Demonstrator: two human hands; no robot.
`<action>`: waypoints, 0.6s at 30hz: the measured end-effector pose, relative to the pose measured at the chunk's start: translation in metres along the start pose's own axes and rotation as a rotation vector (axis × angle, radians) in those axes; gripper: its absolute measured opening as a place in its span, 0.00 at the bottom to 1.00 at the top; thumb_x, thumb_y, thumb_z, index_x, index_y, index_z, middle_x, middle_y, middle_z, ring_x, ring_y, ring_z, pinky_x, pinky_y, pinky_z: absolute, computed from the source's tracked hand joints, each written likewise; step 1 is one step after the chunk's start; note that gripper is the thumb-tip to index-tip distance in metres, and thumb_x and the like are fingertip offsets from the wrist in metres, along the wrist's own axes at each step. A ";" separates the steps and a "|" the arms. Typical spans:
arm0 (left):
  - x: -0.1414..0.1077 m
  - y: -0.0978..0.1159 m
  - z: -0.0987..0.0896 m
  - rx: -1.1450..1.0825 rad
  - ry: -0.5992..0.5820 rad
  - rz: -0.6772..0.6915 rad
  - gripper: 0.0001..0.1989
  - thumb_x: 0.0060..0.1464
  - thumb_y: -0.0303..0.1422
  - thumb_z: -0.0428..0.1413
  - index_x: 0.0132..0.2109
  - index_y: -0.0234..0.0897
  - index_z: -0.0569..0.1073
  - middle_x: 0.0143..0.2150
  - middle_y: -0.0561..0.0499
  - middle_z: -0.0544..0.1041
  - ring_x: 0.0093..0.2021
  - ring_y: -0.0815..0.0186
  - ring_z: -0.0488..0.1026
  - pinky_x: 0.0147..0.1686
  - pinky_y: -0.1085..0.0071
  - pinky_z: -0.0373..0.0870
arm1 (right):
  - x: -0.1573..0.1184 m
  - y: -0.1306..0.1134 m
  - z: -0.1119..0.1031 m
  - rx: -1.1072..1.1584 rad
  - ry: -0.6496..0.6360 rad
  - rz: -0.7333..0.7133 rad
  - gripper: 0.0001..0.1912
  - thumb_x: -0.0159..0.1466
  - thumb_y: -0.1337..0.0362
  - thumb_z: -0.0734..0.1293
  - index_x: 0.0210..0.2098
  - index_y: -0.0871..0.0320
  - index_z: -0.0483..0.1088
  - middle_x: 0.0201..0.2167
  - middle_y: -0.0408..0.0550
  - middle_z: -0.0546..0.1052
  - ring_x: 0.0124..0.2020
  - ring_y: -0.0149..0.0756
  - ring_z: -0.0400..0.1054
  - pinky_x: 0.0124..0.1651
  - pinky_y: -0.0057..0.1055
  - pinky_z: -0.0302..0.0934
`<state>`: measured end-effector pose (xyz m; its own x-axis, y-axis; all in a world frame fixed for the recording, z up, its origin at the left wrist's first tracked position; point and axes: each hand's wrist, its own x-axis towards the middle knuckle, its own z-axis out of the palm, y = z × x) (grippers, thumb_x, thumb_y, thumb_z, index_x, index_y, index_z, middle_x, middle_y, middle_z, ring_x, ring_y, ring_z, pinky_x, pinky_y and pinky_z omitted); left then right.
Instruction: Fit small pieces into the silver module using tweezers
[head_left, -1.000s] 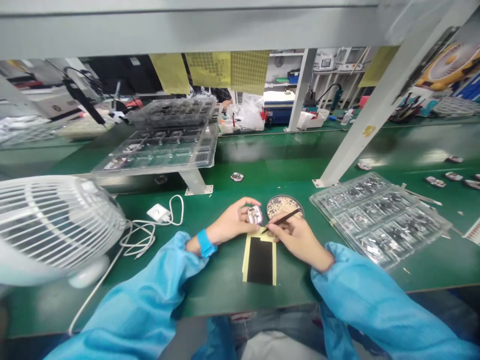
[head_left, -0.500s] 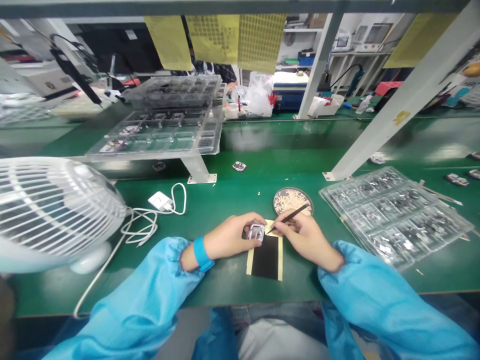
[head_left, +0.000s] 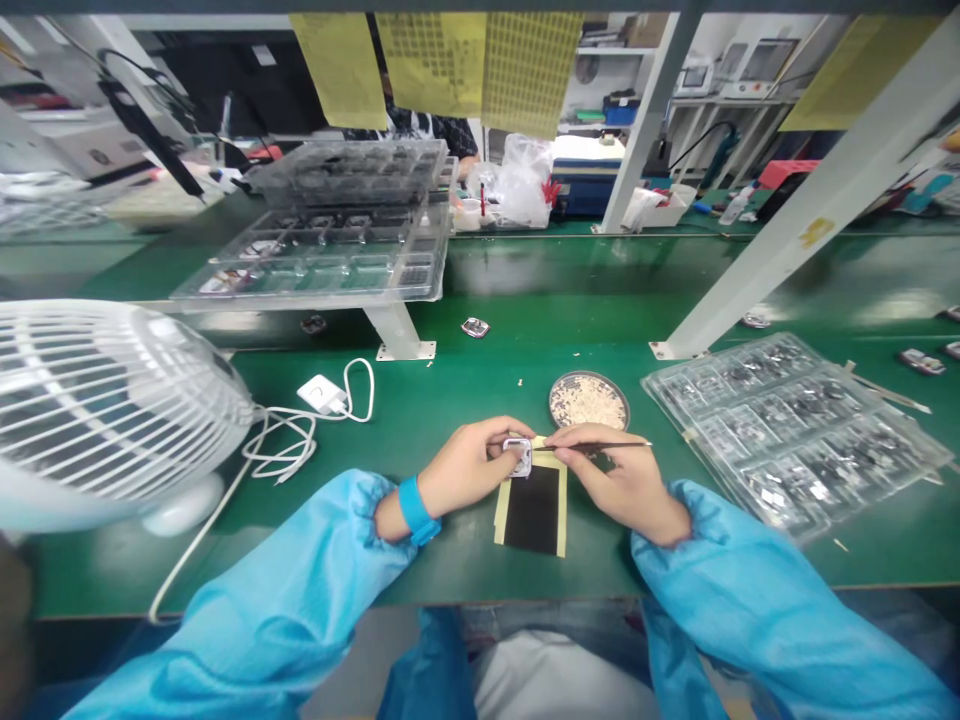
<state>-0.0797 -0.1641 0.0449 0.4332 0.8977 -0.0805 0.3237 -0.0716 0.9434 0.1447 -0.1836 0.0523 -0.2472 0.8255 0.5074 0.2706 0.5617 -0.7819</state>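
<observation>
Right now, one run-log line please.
left hand: holds small metal part | right hand: holds tweezers | below: black sheet

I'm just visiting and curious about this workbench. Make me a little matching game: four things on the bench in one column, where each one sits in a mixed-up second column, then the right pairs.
Things:
1. small metal part
2. thin tool
3. round dish
4. white fan

Places:
A. at the bench's left edge
B. pinched in the left hand
C. just beyond the hands, full of tiny pieces
D. held in the right hand

Pairs: 1-B, 2-D, 3-C, 4-A
</observation>
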 end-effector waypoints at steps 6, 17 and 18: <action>0.000 -0.002 0.000 -0.033 -0.007 0.002 0.13 0.59 0.31 0.56 0.50 0.38 0.77 0.41 0.49 0.81 0.37 0.63 0.77 0.36 0.72 0.72 | -0.003 0.006 0.003 -0.024 -0.017 -0.024 0.08 0.65 0.71 0.70 0.42 0.55 0.77 0.42 0.45 0.81 0.44 0.34 0.77 0.51 0.31 0.72; 0.001 -0.005 -0.001 -0.049 -0.009 -0.015 0.14 0.59 0.33 0.56 0.52 0.38 0.77 0.43 0.47 0.81 0.40 0.61 0.78 0.40 0.69 0.75 | -0.004 0.003 0.003 -0.048 -0.028 0.053 0.06 0.65 0.68 0.70 0.43 0.54 0.77 0.42 0.47 0.81 0.39 0.36 0.77 0.37 0.28 0.71; 0.001 -0.003 -0.002 -0.055 -0.014 -0.020 0.14 0.60 0.33 0.56 0.52 0.38 0.77 0.44 0.47 0.81 0.41 0.60 0.79 0.40 0.69 0.75 | -0.004 0.003 0.002 -0.053 -0.025 0.065 0.06 0.65 0.67 0.71 0.42 0.54 0.77 0.41 0.46 0.81 0.38 0.35 0.77 0.36 0.29 0.71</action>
<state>-0.0818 -0.1620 0.0421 0.4389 0.8926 -0.1033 0.2859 -0.0297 0.9578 0.1446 -0.1856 0.0476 -0.2500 0.8592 0.4464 0.3358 0.5094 -0.7923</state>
